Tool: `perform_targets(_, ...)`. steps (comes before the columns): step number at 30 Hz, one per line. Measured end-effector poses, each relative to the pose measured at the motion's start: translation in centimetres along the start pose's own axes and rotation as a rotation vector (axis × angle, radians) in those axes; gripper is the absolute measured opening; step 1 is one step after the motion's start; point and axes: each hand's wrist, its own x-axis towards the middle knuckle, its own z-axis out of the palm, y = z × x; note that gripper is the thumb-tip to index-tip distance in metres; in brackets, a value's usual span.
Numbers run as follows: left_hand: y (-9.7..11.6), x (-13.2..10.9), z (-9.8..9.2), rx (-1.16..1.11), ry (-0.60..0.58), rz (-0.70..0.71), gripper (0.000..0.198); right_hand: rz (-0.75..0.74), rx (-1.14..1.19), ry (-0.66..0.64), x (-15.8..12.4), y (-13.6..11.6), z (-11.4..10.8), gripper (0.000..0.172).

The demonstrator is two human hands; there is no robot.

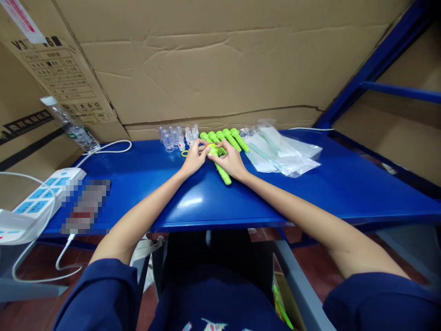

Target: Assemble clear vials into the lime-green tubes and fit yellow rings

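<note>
Both of my hands meet over the blue table around one bright green stick-shaped plastic piece with a wider head. My left hand pinches the head end, where bits of yellow and red show. My right hand grips the same piece just below the head, its thumb against it, while the handle points toward me. Several similar green pieces lie in a row just behind my hands. Left of them stand several clear plastic cups and small white-and-clear parts. A yellow ring lies beside my left fingers.
Clear plastic bags with flat contents lie to the right. At the left are a water bottle, a white power strip with cables and a blurred-out phone. A cardboard wall closes off the back.
</note>
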Motion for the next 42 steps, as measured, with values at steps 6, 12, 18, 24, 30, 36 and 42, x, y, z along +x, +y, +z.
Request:
perform_targets(6, 1.4, -0.2, 0.3, 0.188, 0.051, 0.022, 0.025, -0.007, -0.038, 0.035, 0.1, 0.3, 0.2, 0.049)
perform_targets(12, 2.8, -0.7, 0.5, 0.328, 0.128, 0.044, 0.024, 0.062, 0.014, -0.005, -0.2, 0.0, 0.4, 0.06)
perform_targets(18, 3.0, -0.7, 1.1, 0.251, 0.18, 0.082, 0.025, 0.06, 0.03, -0.014, 0.0, -0.3, 0.2, 0.064)
perform_targets(24, 1.8, -0.4, 1.3, 0.115, 0.227, 0.094, 0.026, 0.009, 0.092, 0.05, 0.3, -0.4, -0.1, 0.056)
perform_targets(30, 1.8, -0.4, 1.1, 0.049, 0.228, 0.109, 0.027, 0.012, 0.102, 0.049, 0.3, -0.6, -0.3, 0.055)
perform_targets(36, 2.3, -0.3, 0.0, 0.116, 0.16, 0.108, 0.026, 0.018, 0.038, 0.028, 0.2, -0.8, -0.7, 0.055)
perform_targets(42, 2.4, 0.2, -1.2, 0.265, 0.117, 0.179, 0.025, -0.019, 0.069, 0.029, 0.1, -0.6, -0.6, 0.05)
